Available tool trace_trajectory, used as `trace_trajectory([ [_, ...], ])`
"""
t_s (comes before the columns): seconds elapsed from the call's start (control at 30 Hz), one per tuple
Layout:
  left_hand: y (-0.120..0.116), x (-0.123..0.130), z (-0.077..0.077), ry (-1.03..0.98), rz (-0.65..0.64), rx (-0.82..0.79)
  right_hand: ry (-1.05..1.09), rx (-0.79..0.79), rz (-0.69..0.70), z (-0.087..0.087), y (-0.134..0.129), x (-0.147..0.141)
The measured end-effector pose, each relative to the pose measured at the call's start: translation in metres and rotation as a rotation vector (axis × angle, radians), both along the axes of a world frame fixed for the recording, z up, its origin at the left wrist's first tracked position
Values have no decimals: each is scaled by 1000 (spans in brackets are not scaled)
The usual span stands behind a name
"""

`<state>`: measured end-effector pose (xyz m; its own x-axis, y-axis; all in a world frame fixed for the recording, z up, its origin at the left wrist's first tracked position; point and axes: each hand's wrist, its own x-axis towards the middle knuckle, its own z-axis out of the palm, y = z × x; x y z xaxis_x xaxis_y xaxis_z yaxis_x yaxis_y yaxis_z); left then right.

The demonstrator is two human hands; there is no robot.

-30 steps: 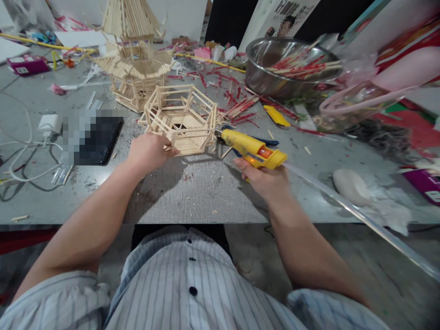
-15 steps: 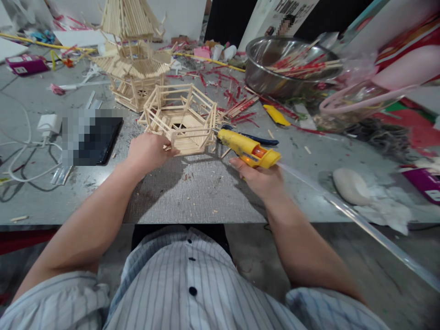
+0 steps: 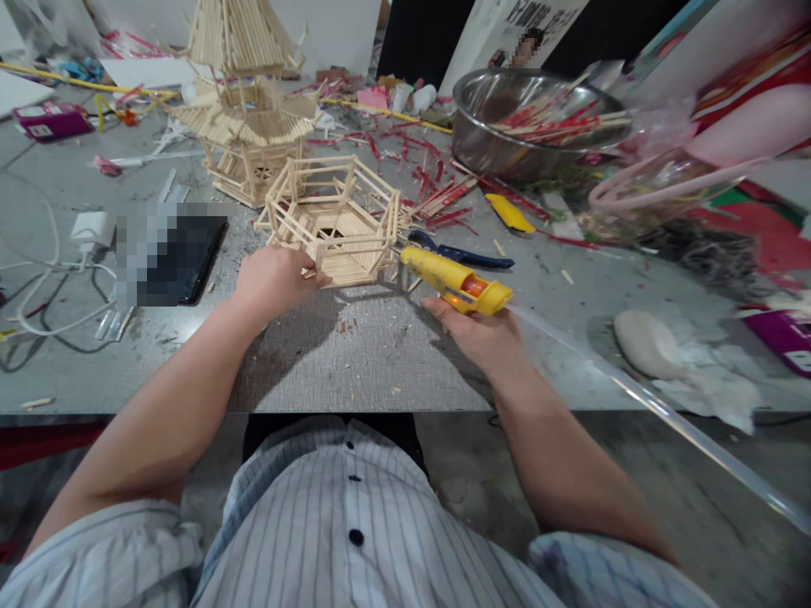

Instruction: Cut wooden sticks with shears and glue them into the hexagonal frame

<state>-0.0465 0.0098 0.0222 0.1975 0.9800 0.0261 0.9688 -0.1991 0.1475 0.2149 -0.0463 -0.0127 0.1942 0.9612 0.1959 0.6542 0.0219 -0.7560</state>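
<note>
A six-sided frame of pale wooden sticks [image 3: 345,270] rests on the grey table, with railings around a slatted floor. My left hand [image 3: 279,279] is closed on its near left corner. In my right hand [image 3: 481,333] is a yellow hot glue gun [image 3: 443,274], its nozzle at the frame's right corner. A long clear glue stick [image 3: 634,388] runs out of the gun's back, down to the right. Blue-handled pliers [image 3: 462,253] lie just behind the gun. The taller stick pagoda [image 3: 244,127] stands behind the frame on the left.
A steel bowl [image 3: 538,127] holding sticks and red wrappers stands at the back right, near a pink-handled basket [image 3: 665,190]. Red scraps lie in front of it. On the left are a phone [image 3: 190,262] and a white charger [image 3: 92,232] with cables. A white rounded object [image 3: 646,342] lies right.
The glue gun in my right hand has shifted slightly left and down, its nozzle still by the frame's right corner. My left hand and the frame stay in place.
</note>
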Motion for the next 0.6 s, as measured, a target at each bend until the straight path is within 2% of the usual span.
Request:
trace_trajectory([
  [0.13,-1,0,1,6,0,-14,6,-93,-51,0,-1,8],
  [0.23,-1,0,2,-3,0,-13,64,-80,-120,2,1,23],
  [0.33,-1,-1,3,0,-6,-9,240,-8,-182,17,7,42],
  [0.47,-2,-1,5,24,-7,-13,448,116,-381,44,22,73],
  [0.53,-3,-2,7,26,-3,-12,501,36,-446,52,32,91],
  [0.6,-3,-4,9,15,-9,-4,495,-25,-524,52,44,111],
])
